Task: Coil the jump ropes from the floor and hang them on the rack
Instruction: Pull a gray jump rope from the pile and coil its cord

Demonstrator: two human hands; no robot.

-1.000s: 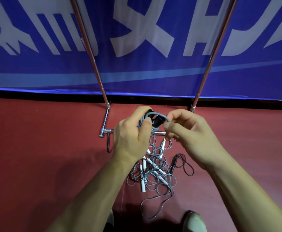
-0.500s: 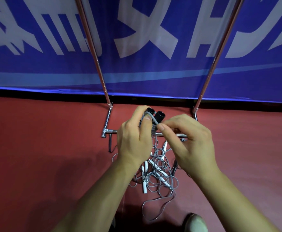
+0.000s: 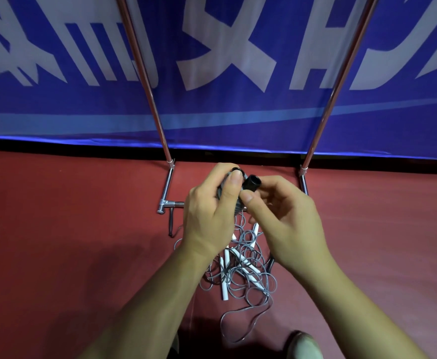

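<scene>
My left hand grips a coiled grey jump rope with black handles; one black handle end sticks up between my hands. My right hand pinches the coil just below that handle with thumb and forefinger. Under my hands a tangled pile of grey ropes with white handles lies on the red floor. The metal rack's two poles rise on either side, and its base bar sits on the floor behind my left hand.
A blue banner with white characters stands right behind the rack. A black rope handle lies by the rack foot on the left. The tip of my shoe shows at the bottom edge, close to the rope pile.
The loop that my right hand was drawing over the black handles has gone tight; my right hand has closed in against the coil. Both hands sit slightly higher against the rack base.
</scene>
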